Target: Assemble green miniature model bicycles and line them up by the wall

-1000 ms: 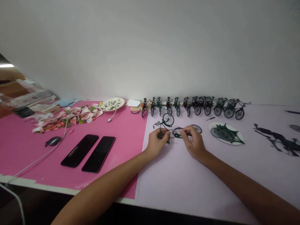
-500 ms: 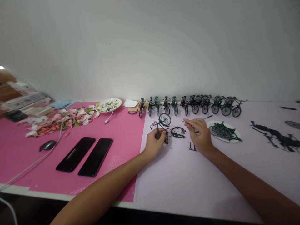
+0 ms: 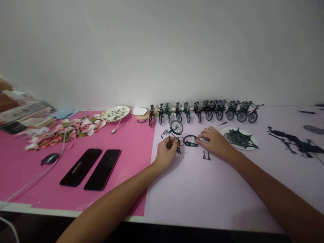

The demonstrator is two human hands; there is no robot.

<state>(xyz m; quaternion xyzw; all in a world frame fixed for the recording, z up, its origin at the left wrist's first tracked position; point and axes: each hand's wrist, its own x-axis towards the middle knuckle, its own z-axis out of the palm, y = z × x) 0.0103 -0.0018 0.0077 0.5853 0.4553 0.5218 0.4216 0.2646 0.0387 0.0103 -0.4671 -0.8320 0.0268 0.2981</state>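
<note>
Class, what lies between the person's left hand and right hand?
Between left hand and right hand, the head view shows a dark curved strip, probably a mudguard, and a green piece resembling a chain guard.

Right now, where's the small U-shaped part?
In the head view, the U-shaped part lies right of centre on the pale tabletop, this side of the right hand.

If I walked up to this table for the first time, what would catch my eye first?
Probably the row of little bicycles along the wall. In front of it, the left hand holds an unfinished-looking bicycle, and the right hand is at some loose dark parts beside it. Over on the left, a heap of pink and white petals spreads over a bright pink cover.
</note>
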